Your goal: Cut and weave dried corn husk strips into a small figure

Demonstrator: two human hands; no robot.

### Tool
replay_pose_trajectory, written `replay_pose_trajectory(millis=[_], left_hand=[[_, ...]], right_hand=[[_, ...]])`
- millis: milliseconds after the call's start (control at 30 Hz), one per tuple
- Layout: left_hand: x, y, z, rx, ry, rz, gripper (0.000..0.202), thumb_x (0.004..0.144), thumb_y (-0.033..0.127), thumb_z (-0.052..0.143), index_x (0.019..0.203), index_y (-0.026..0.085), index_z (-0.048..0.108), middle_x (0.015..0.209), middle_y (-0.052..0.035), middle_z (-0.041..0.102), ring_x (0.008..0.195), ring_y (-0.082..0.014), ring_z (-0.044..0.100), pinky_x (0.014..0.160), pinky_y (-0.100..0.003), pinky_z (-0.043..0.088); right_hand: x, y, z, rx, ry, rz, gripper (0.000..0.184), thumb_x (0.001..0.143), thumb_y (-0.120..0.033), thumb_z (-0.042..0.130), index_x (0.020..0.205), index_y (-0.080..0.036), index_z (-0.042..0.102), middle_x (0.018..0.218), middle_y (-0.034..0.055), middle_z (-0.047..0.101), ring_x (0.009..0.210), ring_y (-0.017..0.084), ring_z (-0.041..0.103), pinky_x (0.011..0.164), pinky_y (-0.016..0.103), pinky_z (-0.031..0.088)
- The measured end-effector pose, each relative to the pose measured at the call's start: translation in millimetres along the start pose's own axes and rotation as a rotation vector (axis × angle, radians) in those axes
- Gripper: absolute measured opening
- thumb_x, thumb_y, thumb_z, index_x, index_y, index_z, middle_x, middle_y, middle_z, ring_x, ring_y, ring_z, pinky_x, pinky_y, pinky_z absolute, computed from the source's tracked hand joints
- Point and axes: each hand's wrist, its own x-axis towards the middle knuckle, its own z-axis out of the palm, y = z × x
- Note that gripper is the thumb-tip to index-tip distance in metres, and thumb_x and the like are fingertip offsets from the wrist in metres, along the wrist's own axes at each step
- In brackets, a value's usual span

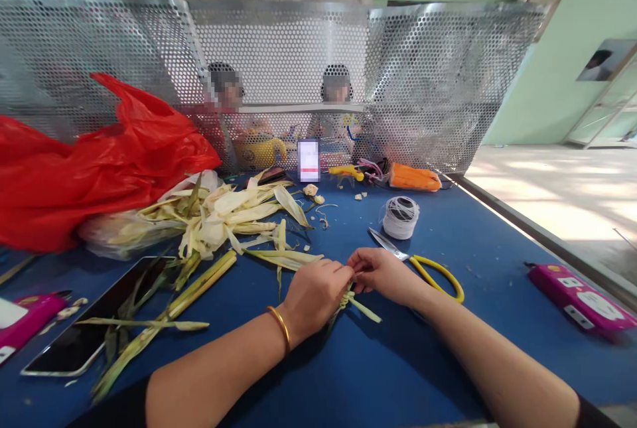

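Observation:
My left hand (318, 292), with a gold bangle at the wrist, is closed around a small woven piece of corn husk (344, 298), mostly hidden under its fingers. Meeting it at the fingertips, my right hand (381, 274) is pinched at the top of the same piece; what lies between its fingertips is too small to make out. A pale husk end (367, 310) sticks out below the right fingers. Just beyond the right hand lie yellow-handled scissors (438, 275) with blades apart, and a spool of white string (401, 217).
Loose corn husks (223, 212) and a red plastic bag (99, 169) cover the left of the blue table (413, 375). A tablet-like dark device (94, 322) lies under husk strips. Magenta packs (580, 298) sit at both sides. A phone (309, 160) stands against the perforated metal screen (279, 36); people sit behind.

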Motion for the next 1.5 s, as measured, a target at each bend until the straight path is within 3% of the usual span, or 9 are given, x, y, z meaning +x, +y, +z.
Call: replay_pose_trajectory(millis=[167, 467, 667, 1067, 1500], left_hand=[[1, -2, 1.9, 0.095, 0.011, 0.044, 0.016, 0.091, 0.018, 0.047, 0.082, 0.017, 0.06, 0.079, -0.0031, 0.064, 0.073, -0.0189, 0.058, 0.064, -0.03, 0.041], [2, -3, 2.6, -0.004, 0.121, -0.007, 0.02, 0.092, 0.019, 0.046, 0.078, 0.017, 0.06, 0.076, -0.0021, 0.064, 0.071, -0.0158, 0.057, 0.064, -0.028, 0.04], [1, -3, 0.2, -0.042, 0.155, -0.019, 0.019, 0.091, 0.021, 0.048, 0.078, 0.017, 0.061, 0.076, -0.0019, 0.065, 0.072, -0.0155, 0.057, 0.064, -0.028, 0.039], [1, -4, -3.2, -0.111, 0.101, -0.088, 0.017, 0.088, 0.019, 0.052, 0.075, 0.018, 0.063, 0.075, -0.002, 0.065, 0.071, -0.0144, 0.059, 0.064, -0.026, 0.039], [0, -1, -6.3, -0.104, 0.155, -0.111, 0.013, 0.085, 0.019, 0.055, 0.074, 0.019, 0.062, 0.073, -0.0005, 0.065, 0.067, -0.0138, 0.057, 0.06, -0.026, 0.036]], right_hand=[[-2, -2, 0, -0.002, 0.01, 0.026, 0.013, 0.069, -0.018, 0.058, 0.081, -0.017, 0.061, 0.066, -0.0026, 0.064, 0.059, 0.012, 0.064, 0.053, 0.021, 0.047], [-3, -4, -3, 0.054, -0.052, -0.009, 0.016, 0.064, -0.017, 0.057, 0.075, -0.016, 0.069, 0.06, -0.0031, 0.063, 0.059, 0.011, 0.059, 0.057, 0.022, 0.045], [-1, -2, -3, 0.018, 0.0, 0.026, 0.008, 0.066, -0.021, 0.06, 0.071, -0.016, 0.065, 0.055, -0.0032, 0.062, 0.055, 0.011, 0.057, 0.056, 0.022, 0.046], [-3, -4, -5, -0.052, 0.006, 0.034, 0.005, 0.071, -0.019, 0.058, 0.071, -0.017, 0.063, 0.056, -0.0019, 0.064, 0.058, 0.013, 0.063, 0.057, 0.023, 0.049], [-5, -10, -10, -0.219, 0.06, -0.014, 0.014, 0.072, -0.012, 0.053, 0.074, -0.017, 0.065, 0.059, -0.0002, 0.067, 0.059, 0.014, 0.065, 0.056, 0.021, 0.049]])
